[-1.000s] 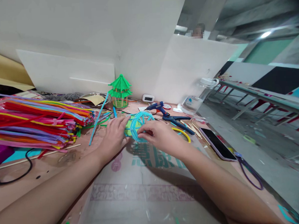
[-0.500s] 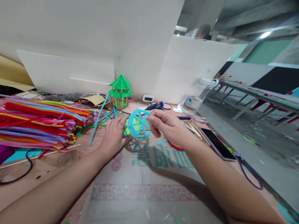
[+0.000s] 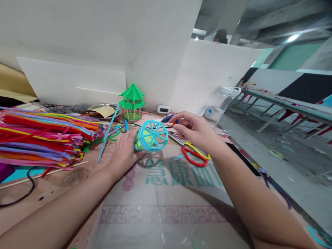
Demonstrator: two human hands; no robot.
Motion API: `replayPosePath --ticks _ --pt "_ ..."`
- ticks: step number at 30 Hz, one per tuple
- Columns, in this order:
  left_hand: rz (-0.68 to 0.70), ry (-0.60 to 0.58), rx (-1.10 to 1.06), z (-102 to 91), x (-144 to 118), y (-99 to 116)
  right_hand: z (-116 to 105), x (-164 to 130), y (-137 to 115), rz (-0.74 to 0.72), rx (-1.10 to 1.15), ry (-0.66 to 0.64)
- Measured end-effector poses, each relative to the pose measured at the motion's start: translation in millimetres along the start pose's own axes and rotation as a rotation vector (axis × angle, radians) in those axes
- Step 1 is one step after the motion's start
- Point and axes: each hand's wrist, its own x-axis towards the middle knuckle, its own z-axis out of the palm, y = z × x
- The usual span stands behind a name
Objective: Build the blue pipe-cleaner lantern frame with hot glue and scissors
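A cyan pipe-cleaner frame (image 3: pixel 153 135), shaped like a spoked wheel, stands tilted on edge on the cardboard-covered table (image 3: pixel 159 214). A light green piece (image 3: pixel 143 142) sits behind it. My left hand (image 3: pixel 124 152) holds the frame at its left edge, fingers against the green piece. My right hand (image 3: pixel 196 132) is off the frame, to its right, with fingertips over a blue glue gun (image 3: pixel 168 118); whether it grips the gun is hidden. Scissors with red and yellow handles (image 3: pixel 194 155) lie just below my right hand.
A big pile of coloured pipe cleaners (image 3: pixel 38 135) fills the left side. A green pagoda model (image 3: pixel 132 102), a small clock (image 3: pixel 163 109) and a clear jar (image 3: pixel 219 106) stand at the back by white boards. A phone (image 3: pixel 244 161) lies right; a black cable (image 3: pixel 24 189) left. A person's head (image 3: pixel 220 36) shows behind the board.
The frame went from lying flat to standing on edge. My right hand let go of it and moved right and back to the glue gun, uncovering the scissors. My left hand stayed.
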Motion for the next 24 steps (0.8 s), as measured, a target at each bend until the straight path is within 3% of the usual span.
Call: replayPosePath --ticks 13,17,19,24 --pt "-0.07 -0.012 -0.026 -2.4 2.3 2.6 -28.6 -0.7 5.4 -0.132 -0.154 0.196" --pt "-0.085 -0.014 -0.034 -1.1 3.1 0.9 -33.8 3.1 9.5 -0.05 -0.249 0.283" --pt "-0.105 -0.019 -0.041 -0.7 4.0 0.7 -30.0 5.4 13.4 0.037 -0.077 0.247" --pt "-0.192 -0.095 -0.101 -3.2 7.4 4.4 -6.9 5.1 10.6 0.116 0.546 -0.042"
